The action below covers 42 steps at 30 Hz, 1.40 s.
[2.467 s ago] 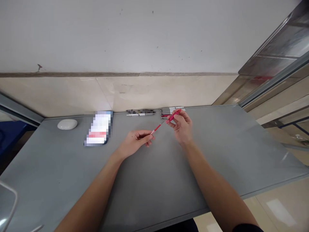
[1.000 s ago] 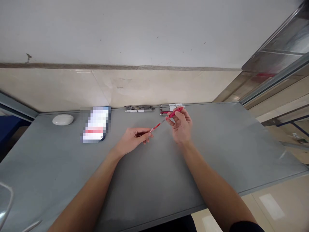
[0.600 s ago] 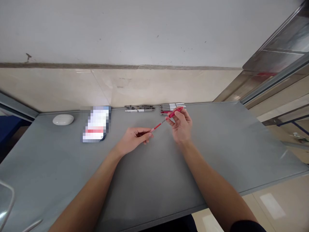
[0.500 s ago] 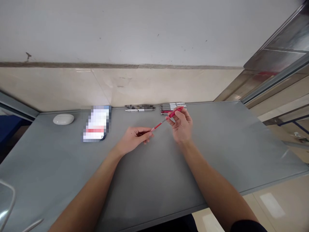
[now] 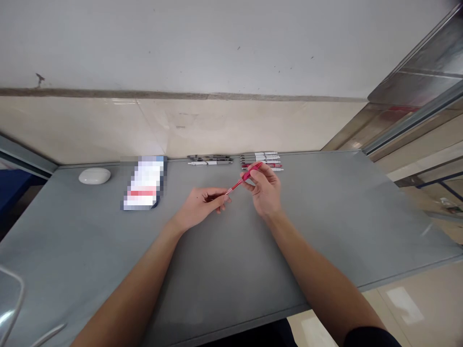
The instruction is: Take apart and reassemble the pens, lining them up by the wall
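Between my hands, above the middle of the grey table (image 5: 235,260), a thin red pen refill (image 5: 235,186) slants up to the right. My left hand (image 5: 202,205) pinches its lower left end. A pink-red pen barrel (image 5: 252,171) is held in the fingertips of my right hand (image 5: 265,190), with the refill's upper part inside it. Several pens (image 5: 266,157), mostly white and grey with a red one, lie in a group behind my right hand. Another group of black, grey and white pens (image 5: 210,160) lies further left along the table's back edge.
On the left are a phone (image 5: 144,183), blurred out, and a white rounded case (image 5: 94,176). A white cable (image 5: 20,294) lies at the lower left corner. A tiled wall (image 5: 235,125) borders the table's back edge.
My right hand and the pink-red barrel have moved left and slightly down toward my left hand. Less of the refill shows between them. My left hand has hardly moved.
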{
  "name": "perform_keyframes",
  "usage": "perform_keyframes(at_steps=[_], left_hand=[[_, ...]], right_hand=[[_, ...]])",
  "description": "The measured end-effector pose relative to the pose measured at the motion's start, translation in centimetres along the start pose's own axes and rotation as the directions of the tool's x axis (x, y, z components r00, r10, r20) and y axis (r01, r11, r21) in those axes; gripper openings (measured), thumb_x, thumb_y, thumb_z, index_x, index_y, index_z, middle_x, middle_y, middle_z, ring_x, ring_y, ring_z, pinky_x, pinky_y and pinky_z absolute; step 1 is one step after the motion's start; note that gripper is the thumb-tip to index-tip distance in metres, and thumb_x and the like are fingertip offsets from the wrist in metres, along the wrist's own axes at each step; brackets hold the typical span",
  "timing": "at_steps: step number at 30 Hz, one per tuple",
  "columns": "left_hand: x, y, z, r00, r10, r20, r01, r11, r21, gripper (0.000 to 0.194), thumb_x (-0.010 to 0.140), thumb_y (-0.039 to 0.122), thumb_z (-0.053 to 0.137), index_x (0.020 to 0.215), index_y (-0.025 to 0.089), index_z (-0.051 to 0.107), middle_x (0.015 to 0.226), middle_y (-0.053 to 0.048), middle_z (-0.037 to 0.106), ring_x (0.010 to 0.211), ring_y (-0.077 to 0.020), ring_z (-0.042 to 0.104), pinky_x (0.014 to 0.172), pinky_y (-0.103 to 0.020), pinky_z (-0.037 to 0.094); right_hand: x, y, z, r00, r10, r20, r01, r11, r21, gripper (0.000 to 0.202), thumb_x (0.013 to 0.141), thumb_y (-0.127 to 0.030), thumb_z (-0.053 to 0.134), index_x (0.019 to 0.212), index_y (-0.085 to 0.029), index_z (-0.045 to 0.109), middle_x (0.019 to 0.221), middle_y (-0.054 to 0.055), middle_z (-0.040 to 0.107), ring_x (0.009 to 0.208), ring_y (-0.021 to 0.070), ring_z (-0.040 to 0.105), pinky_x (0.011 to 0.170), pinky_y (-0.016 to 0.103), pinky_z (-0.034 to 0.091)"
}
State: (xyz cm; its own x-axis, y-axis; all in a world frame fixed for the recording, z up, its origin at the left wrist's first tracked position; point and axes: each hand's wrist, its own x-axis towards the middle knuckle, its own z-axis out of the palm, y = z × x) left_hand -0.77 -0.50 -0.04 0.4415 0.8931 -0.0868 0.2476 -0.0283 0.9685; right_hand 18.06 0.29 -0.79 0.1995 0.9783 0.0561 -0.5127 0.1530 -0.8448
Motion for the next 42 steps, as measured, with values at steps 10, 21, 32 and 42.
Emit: perform_keyframes(at_steps=[10, 21, 32, 42], left_hand=[[0.2, -0.3, 0.0, 1.0, 0.0, 0.009, 0.0, 1.0, 0.013, 0.031, 0.084, 0.044, 0.064, 0.095, 0.017, 0.074, 0.073, -0.002, 0.066, 0.063, -0.0118, 0.058, 0.068, -0.027, 0.052], [0.3, -0.5, 0.2, 0.999, -0.003, -0.045, 0.004, 1.0, 0.011, 0.032, 0.082, 0.046, 0.066, 0.094, 0.017, 0.075, 0.074, -0.002, 0.069, 0.064, -0.0134, 0.062, 0.071, -0.029, 0.055], [-0.1, 0.5, -0.1, 0.981, -0.071, 0.181, 0.1, 0.983, -0.154, 0.033, 0.086, 0.045, 0.063, 0.088, 0.014, 0.074, 0.084, -0.009, 0.073, 0.069, -0.0164, 0.066, 0.068, -0.03, 0.055], [0.3, 0.6, 0.3, 0.989, -0.027, 0.143, 0.048, 0.988, -0.146, 0.028, 0.085, 0.042, 0.065, 0.084, 0.016, 0.074, 0.078, -0.005, 0.071, 0.067, -0.014, 0.064, 0.067, -0.028, 0.054]], right_hand=[[-0.5, 0.9, 0.4, 0.997, 0.001, 0.072, 0.003, 0.999, -0.048, 0.018, 0.072, -0.025, 0.074, 0.087, -0.024, 0.066, 0.085, -0.004, 0.063, 0.07, 0.0117, 0.067, 0.072, 0.034, 0.062], [-0.7, 1.0, 0.4, 0.996, 0.035, 0.084, -0.03, 0.998, -0.06, 0.019, 0.07, -0.027, 0.077, 0.082, -0.023, 0.064, 0.088, -0.003, 0.065, 0.073, 0.0122, 0.068, 0.073, 0.033, 0.061], [-0.7, 0.8, 0.1, 0.989, 0.056, 0.136, -0.065, 0.996, 0.065, 0.014, 0.072, -0.026, 0.075, 0.082, -0.025, 0.065, 0.08, -0.005, 0.066, 0.072, 0.0107, 0.066, 0.068, 0.028, 0.06], [-0.3, 0.8, 0.0, 0.995, 0.05, 0.085, -0.057, 0.995, 0.085, 0.019, 0.068, -0.029, 0.079, 0.076, -0.026, 0.062, 0.076, -0.007, 0.06, 0.068, 0.0086, 0.063, 0.062, 0.024, 0.058]])
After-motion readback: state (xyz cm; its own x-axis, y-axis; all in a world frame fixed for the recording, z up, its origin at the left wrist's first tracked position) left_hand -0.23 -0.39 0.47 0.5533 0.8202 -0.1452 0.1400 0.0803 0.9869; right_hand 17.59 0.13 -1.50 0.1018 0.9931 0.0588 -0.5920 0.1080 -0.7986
